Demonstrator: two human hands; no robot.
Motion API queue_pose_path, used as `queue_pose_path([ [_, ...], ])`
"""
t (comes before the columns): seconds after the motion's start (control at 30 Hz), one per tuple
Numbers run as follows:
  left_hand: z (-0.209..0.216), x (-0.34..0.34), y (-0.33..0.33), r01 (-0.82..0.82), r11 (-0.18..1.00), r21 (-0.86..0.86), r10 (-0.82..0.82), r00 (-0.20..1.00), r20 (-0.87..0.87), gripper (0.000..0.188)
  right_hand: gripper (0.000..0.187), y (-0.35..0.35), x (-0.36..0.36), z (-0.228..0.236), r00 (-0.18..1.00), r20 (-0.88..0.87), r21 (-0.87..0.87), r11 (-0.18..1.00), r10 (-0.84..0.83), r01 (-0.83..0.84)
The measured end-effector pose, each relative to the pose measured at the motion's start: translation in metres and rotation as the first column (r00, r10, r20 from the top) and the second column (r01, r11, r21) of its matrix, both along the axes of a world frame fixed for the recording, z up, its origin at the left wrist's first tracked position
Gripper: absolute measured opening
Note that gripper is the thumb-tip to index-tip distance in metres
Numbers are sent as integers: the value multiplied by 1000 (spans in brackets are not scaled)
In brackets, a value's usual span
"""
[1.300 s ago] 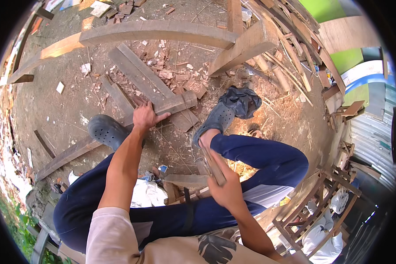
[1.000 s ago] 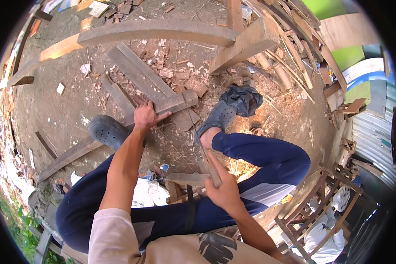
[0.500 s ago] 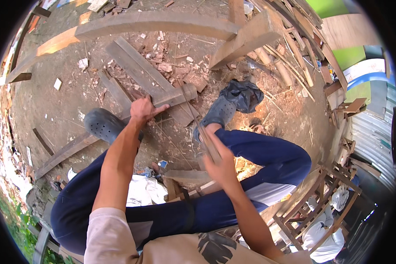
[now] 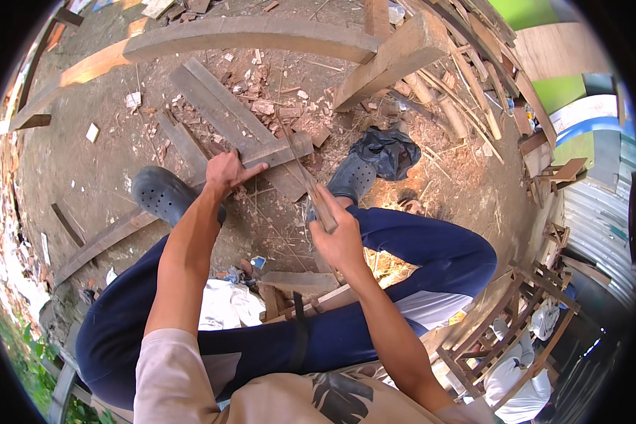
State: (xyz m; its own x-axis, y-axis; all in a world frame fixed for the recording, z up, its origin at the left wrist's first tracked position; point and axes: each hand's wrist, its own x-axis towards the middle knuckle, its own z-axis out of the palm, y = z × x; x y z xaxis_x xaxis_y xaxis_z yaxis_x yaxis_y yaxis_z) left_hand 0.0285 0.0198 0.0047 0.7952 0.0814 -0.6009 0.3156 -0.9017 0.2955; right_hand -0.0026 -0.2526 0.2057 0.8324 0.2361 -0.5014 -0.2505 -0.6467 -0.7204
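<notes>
A long wooden beam runs from the lower left up to the middle of the ground. My left hand is clamped over it from above, thumb stretched along its near side. In my right hand is a handsaw, gripped by its wooden handle. The saw's narrow blade points up and away, crossing the beam close to its right end. Whether the teeth have cut into the wood is too small to tell. Flat boards lie beneath and beyond the beam, slanting away to the upper left.
My dark clogs stand on either side of the work, one by a black plastic bag. A wooden frame spans the far side. Wood chips and sticks litter the dirt. A white cloth lies beneath my leg; wooden racks stand at right.
My right hand has pushed the saw forward and slightly left, so the blade reaches farther across the beam. My left hand keeps its hold on the beam.
</notes>
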Motion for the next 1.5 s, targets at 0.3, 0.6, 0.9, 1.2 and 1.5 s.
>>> queue_pose_path([
  [0.3, 6, -7, 1, -44, 998, 49, 44, 999, -18, 115, 69, -22, -32, 28, 997, 77, 111, 994, -10, 2],
  [0.6, 12, -13, 12, -71, 994, 78, 76, 995, -57, 106, 70, -6, -21, 38, 998, -47, 63, 997, -34, 37],
  [0.9, 16, -8, 11, -85, 996, 17, 85, 995, -48, 104, 70, -8, -7, 3, 1000, 18, 30, 999, 15, -15],
  [1.2, 2, -11, 20, -89, 996, 16, 90, 995, -33, 106, 65, -15, -31, 10, 984, 176, 138, 990, 18, -43],
  [1.5, 12, 3, 25, -98, 995, 31, 102, 982, -156, 110, 67, -21, -42, 39, 994, 111, 118, 993, 10, -23],
])
